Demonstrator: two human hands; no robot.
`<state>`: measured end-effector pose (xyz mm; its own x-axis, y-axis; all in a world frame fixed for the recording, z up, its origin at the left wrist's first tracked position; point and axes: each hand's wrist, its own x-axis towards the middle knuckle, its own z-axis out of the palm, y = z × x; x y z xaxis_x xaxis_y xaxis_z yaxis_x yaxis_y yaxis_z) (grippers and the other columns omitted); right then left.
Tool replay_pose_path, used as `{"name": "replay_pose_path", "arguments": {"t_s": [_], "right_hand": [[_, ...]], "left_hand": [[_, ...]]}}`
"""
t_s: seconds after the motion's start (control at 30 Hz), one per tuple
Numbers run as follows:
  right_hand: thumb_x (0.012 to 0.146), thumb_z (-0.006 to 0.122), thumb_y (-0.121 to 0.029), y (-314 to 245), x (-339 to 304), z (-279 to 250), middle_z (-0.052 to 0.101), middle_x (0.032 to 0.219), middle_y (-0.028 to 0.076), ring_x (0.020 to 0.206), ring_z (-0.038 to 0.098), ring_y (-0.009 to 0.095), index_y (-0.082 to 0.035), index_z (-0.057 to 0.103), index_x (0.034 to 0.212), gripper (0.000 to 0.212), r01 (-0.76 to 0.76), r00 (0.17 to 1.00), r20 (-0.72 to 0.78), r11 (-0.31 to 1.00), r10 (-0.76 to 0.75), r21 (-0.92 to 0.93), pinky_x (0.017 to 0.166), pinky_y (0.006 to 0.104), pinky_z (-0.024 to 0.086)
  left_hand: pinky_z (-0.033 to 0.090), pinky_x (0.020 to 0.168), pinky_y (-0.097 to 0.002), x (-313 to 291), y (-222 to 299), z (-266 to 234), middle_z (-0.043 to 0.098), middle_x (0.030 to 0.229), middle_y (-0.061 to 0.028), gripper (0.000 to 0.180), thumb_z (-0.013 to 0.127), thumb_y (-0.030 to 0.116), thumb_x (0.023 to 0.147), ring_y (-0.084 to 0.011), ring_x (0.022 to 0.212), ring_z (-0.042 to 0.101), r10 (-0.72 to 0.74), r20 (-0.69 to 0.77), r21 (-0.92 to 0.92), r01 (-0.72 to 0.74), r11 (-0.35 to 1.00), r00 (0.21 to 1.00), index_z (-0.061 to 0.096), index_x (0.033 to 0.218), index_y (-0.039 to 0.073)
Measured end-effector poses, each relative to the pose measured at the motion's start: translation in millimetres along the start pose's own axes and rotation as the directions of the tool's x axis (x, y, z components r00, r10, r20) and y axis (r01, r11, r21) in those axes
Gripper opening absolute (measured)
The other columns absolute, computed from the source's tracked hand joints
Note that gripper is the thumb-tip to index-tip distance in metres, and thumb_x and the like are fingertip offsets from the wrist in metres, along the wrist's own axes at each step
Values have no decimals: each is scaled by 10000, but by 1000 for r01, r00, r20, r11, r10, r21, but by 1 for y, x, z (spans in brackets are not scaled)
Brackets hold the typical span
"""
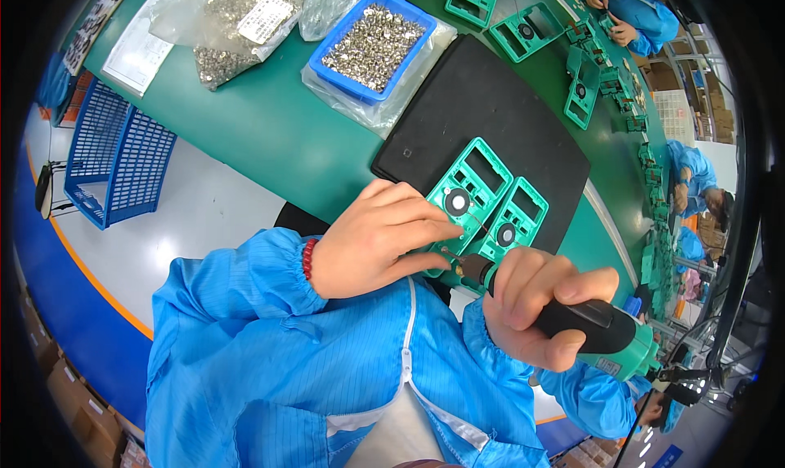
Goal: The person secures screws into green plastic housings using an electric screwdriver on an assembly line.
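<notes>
A black and green electric screwdriver (pixel 593 325) is in my right hand (pixel 540 300), its fingers wrapped round the body. The driver's tip points left, close to my left thumb, at the lower end of a green plastic housing (pixel 493 164). My left hand (pixel 380 239) lies over that housing's lower left side, thumb and fingers gripping around its edge. A round black speaker with a pale centre (pixel 457 201) sits in this housing. Close on its right is a second green housing (pixel 536 200) with a similar round speaker (pixel 505 234). Whether a screw is at the tip, I cannot tell.
Both housings rest on a black mat (pixel 482 100) on the green table (pixel 245 133). Farther back are a blue tray (pixel 384 96) of small metal parts and a clear bag (pixel 233 26) of more. More green housings (pixel 526 33) line the right; a blue crate (pixel 114 157) stands left. Co-workers sit beyond.
</notes>
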<state>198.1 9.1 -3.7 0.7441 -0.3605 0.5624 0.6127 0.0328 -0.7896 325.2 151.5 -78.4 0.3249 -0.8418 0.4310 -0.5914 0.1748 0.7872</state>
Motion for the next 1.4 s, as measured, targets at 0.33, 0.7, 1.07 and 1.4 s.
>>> {"name": "replay_pose_path", "arguments": {"t_s": [0.33, 0.7, 1.07, 1.4], "right_hand": [[980, 621, -396, 0, 6, -2, 546, 659, 46, 528, 461, 110, -44, 465, 1113, 407, 69, 998, -5, 994, -69, -89, 480, 253, 366], [982, 624, -406, -9, 13, 0, 552, 671, 41, 518, 461, 104, -56, 465, 1118, 408, 32, 996, 85, 998, -28, -45, 481, 255, 340], [969, 652, -412, -5, 16, -1, 542, 651, 23, 502, 475, 110, -72, 433, 1070, 417, 65, 981, 181, 998, -66, 7, 460, 254, 363], [965, 659, -418, -9, 15, 1, 535, 649, 15, 502, 489, 114, -75, 426, 1071, 429, 27, 976, 217, 1000, -25, -4, 448, 257, 377]], "left_hand": [[426, 737, -321, 3, 3, 3, 661, 917, -30, 239, 747, 66, 830, -202, 849, 606, -60, -58, 50, 63, 997, 997, 740, 1068, 77], [461, 740, -345, 3, 3, 9, 641, 932, -62, 248, 775, 46, 797, -237, 831, 609, -21, -98, -137, 7, 991, 995, 719, 1038, 47], [424, 725, -323, -1, 0, 13, 640, 919, -9, 302, 815, 232, 724, -175, 792, 599, 224, -95, 326, -183, 927, 970, 679, 940, 71], [422, 759, -317, -6, -1, 15, 651, 944, -15, 324, 818, 215, 709, -166, 829, 617, 228, -91, 255, -199, 946, 969, 682, 963, 65]]}}
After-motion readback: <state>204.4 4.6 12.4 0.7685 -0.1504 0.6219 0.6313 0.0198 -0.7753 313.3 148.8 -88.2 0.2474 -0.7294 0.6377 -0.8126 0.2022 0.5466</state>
